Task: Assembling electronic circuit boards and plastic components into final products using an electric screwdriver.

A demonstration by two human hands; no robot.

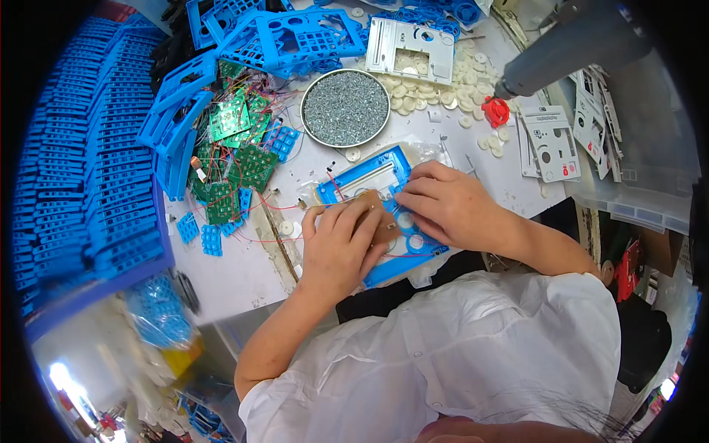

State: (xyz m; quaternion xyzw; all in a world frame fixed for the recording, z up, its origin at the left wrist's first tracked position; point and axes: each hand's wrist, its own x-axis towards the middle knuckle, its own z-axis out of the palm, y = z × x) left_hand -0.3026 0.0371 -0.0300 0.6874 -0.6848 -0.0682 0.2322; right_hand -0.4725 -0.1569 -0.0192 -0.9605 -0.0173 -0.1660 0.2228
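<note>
Both hands pressed on a blue plastic frame point(384, 184) on the tabletop point(244, 273); left hand point(340, 247) pinched a brown circuit board point(380, 218); right hand point(450, 207) lay spread, fingers flat.

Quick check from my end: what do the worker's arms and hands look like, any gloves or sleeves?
No gloves: both the left hand and right hand are bare, with no rings or watch in view. The forearms are uncovered. A white button-up shirt has short sleeves ending near the elbows.
</note>
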